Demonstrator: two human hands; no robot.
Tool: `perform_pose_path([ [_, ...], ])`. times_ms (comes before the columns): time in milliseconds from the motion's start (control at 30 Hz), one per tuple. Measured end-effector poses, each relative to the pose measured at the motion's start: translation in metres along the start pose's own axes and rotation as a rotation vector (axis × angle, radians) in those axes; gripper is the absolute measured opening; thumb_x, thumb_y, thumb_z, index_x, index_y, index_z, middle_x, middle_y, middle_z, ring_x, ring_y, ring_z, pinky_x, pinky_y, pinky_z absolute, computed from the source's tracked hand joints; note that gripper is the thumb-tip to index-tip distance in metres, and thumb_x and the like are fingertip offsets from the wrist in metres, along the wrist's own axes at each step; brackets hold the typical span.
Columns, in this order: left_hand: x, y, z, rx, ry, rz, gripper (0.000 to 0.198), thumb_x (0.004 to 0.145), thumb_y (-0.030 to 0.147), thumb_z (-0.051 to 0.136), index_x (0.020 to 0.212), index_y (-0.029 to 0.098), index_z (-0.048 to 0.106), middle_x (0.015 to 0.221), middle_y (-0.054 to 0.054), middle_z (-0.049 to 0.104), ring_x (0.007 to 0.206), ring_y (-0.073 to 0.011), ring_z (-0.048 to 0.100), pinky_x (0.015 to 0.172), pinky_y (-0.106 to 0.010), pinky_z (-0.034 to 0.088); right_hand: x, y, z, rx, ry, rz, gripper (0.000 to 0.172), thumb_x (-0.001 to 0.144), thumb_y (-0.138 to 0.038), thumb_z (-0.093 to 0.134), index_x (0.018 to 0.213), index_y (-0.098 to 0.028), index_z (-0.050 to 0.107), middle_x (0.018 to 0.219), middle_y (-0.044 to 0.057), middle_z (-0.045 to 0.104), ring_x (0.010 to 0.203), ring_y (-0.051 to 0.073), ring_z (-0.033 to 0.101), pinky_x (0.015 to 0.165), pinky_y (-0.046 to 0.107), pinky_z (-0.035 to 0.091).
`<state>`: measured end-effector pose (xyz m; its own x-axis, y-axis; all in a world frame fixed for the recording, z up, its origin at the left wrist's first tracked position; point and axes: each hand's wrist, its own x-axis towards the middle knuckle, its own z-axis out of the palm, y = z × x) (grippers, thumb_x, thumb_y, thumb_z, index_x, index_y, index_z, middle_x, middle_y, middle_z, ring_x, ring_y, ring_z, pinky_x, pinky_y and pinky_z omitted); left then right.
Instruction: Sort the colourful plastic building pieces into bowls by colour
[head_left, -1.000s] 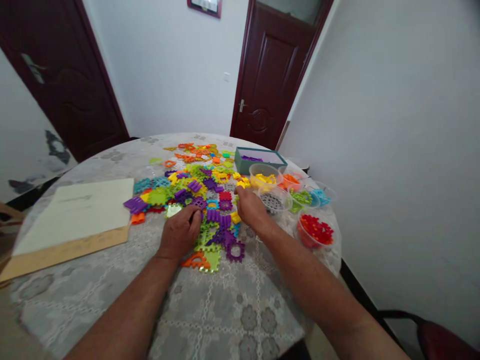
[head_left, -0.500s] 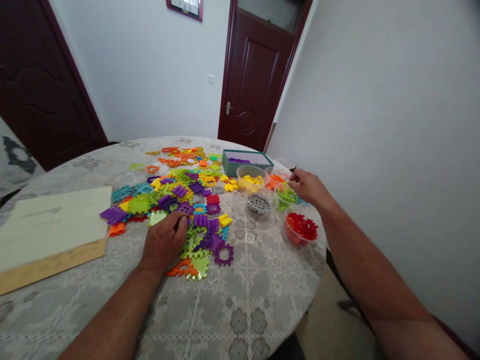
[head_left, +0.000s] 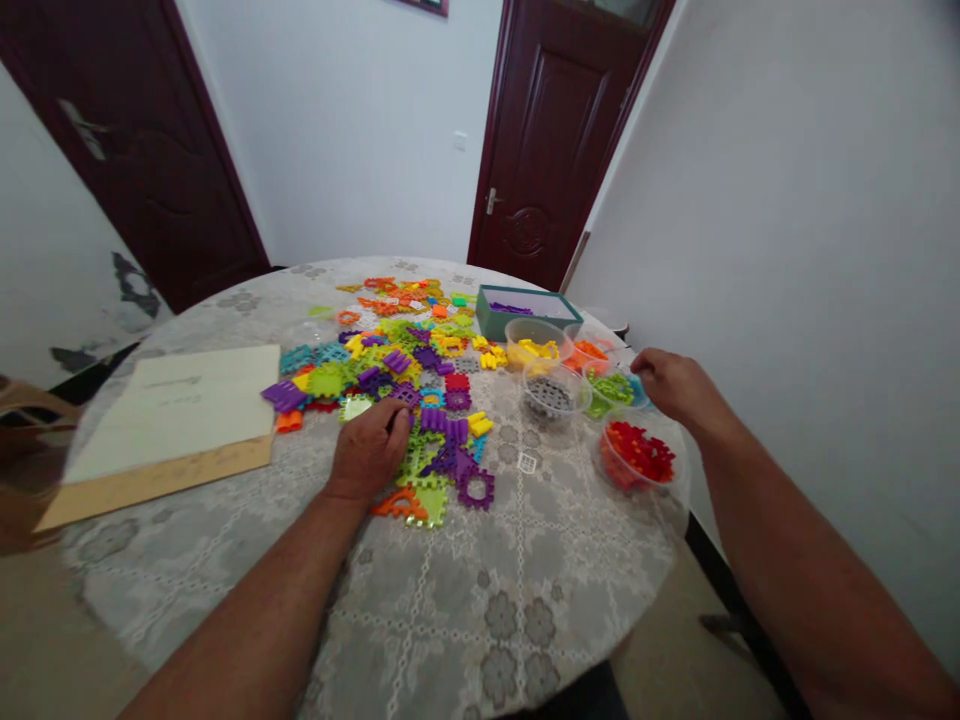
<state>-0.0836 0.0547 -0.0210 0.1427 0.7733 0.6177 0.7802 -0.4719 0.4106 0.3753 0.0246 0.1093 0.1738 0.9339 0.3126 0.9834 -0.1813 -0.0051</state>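
Note:
My left hand (head_left: 369,447) is closed and rests against the near left side of a heap of toothed plastic building pieces (head_left: 390,370). Purple shows at its fingertips, but whether it grips a piece is hidden. Right by it lie purple ribbed pieces (head_left: 444,427), a purple ring-shaped piece (head_left: 476,488) and an orange piece (head_left: 397,503). My right hand (head_left: 673,388) has its fingers pinched together above the far right bowls. Beside it are a bowl of green pieces (head_left: 609,390) and some blue pieces (head_left: 639,392), partly covered. What the pinch holds cannot be made out.
Clear bowls hold red (head_left: 637,455), grey (head_left: 551,397), yellow (head_left: 538,348) and orange pieces (head_left: 589,353). Behind them stands a green box (head_left: 529,312) with purple pieces. A paper sheet on cardboard (head_left: 187,405) lies left. The round table's edge curves close by the red bowl.
The view has swung left and down, so everything sits further right. My right hand has shifted slightly right from the green bowl. My left hand keeps its place at the heap.

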Motion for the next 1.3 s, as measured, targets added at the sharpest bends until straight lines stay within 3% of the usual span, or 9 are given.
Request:
perform_pose_path([
  [100,0.000,0.001,0.000,-0.016,-0.003,-0.006,0.027,0.100,0.032,0.045,0.094,0.020,0.069,0.088,-0.006,0.076,0.081,-0.0214,0.071,0.079,-0.032,0.051,-0.026,-0.047,-0.018,0.176,0.084,-0.111,0.025,0.095,-0.019,0.051,0.104,-0.022,0.074,0.103,0.008,0.077,0.089,0.021,0.070,0.085,0.031,0.049],
  [200,-0.001,0.002,-0.001,-0.030,0.009,-0.017,0.026,0.100,0.031,0.046,0.095,0.020,0.069,0.091,-0.007,0.077,0.083,-0.0211,0.072,0.081,-0.031,0.052,-0.054,-0.109,-0.019,0.358,-0.037,-0.323,0.024,0.096,-0.020,0.051,0.107,-0.023,0.073,0.108,0.007,0.076,0.097,0.021,0.070,0.090,0.032,0.051],
  [333,-0.001,0.004,-0.002,-0.039,0.011,-0.023,0.025,0.100,0.031,0.046,0.095,0.021,0.068,0.091,-0.007,0.077,0.084,-0.0212,0.072,0.082,-0.032,0.052,-0.069,-0.176,0.024,0.439,-0.184,-0.549,0.045,0.094,-0.011,0.048,0.135,-0.023,0.063,0.138,0.009,0.065,0.126,0.021,0.061,0.109,0.035,0.045],
  [467,-0.001,0.003,-0.002,-0.035,0.006,-0.005,0.025,0.100,0.029,0.045,0.095,0.020,0.068,0.090,-0.007,0.076,0.083,-0.0214,0.072,0.081,-0.032,0.052,-0.060,-0.206,0.073,0.346,-0.297,-0.514,0.055,0.094,-0.010,0.049,0.149,-0.018,0.052,0.153,0.013,0.052,0.137,0.023,0.052,0.113,0.034,0.041],
  [600,-0.001,0.003,-0.002,-0.032,0.006,0.005,0.024,0.101,0.029,0.045,0.094,0.021,0.067,0.087,-0.005,0.075,0.080,-0.0200,0.070,0.079,-0.030,0.051,-0.053,-0.210,0.085,0.340,-0.401,-0.443,0.051,0.095,-0.018,0.058,0.146,-0.018,0.055,0.136,0.014,0.063,0.124,0.023,0.061,0.107,0.032,0.044],
  [800,-0.001,0.005,-0.003,-0.022,0.005,0.005,0.024,0.100,0.029,0.045,0.092,0.021,0.066,0.083,-0.005,0.074,0.077,-0.0200,0.069,0.075,-0.030,0.049,-0.045,-0.202,0.051,0.462,-0.322,-0.467,0.041,0.093,-0.021,0.067,0.134,-0.022,0.064,0.127,0.010,0.066,0.115,0.022,0.063,0.104,0.034,0.045],
  [1033,-0.001,0.006,-0.002,-0.041,0.000,-0.018,0.024,0.100,0.029,0.045,0.095,0.022,0.067,0.086,-0.005,0.075,0.080,-0.0203,0.070,0.078,-0.031,0.051,0.027,-0.173,0.014,0.323,-0.080,-0.402,0.046,0.092,-0.018,0.063,0.137,-0.019,0.064,0.132,0.012,0.066,0.117,0.024,0.062,0.106,0.035,0.045],
  [1167,-0.001,0.006,-0.002,-0.051,0.004,-0.017,0.023,0.100,0.028,0.045,0.093,0.021,0.066,0.085,-0.005,0.074,0.080,-0.0200,0.070,0.078,-0.031,0.050,0.068,-0.158,0.018,0.106,-0.012,-0.222,0.043,0.093,-0.020,0.061,0.136,-0.016,0.065,0.126,0.016,0.067,0.114,0.026,0.063,0.102,0.036,0.046],
  [1300,-0.002,0.006,-0.001,-0.055,0.018,-0.022,0.023,0.101,0.026,0.045,0.092,0.022,0.066,0.084,-0.005,0.074,0.080,-0.0196,0.069,0.078,-0.030,0.050,0.085,-0.148,0.028,-0.013,0.073,-0.078,0.052,0.091,-0.015,0.057,0.142,-0.012,0.059,0.129,0.023,0.062,0.109,0.029,0.066,0.095,0.037,0.050],
])
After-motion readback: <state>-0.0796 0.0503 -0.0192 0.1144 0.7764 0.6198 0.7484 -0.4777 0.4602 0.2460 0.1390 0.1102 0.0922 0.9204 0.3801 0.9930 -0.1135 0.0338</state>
